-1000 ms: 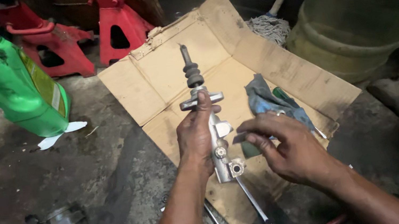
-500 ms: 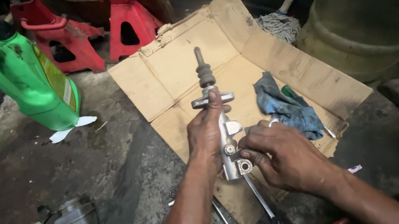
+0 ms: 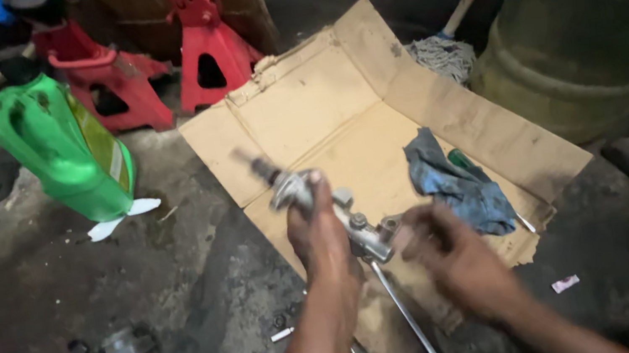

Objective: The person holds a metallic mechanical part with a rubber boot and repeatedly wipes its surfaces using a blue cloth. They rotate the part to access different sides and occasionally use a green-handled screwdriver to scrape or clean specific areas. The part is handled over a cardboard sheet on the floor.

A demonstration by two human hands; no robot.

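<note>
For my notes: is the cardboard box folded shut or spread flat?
Spread flat. The cardboard box lies opened out on the floor, with a blue rag on it.

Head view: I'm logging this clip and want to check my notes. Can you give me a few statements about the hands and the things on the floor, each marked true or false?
1. The left hand grips the metal cylinder part. True.
2. The blue rag lies on the flattened cardboard. True.
3. The green jug stands on the cardboard. False: it stands on the bare floor to the left of it.
4. The right hand holds the blue rag. False: it is blurred, at the part's near end, apart from the rag.
5. Two red jack stands stand behind the cardboard. True.
</note>
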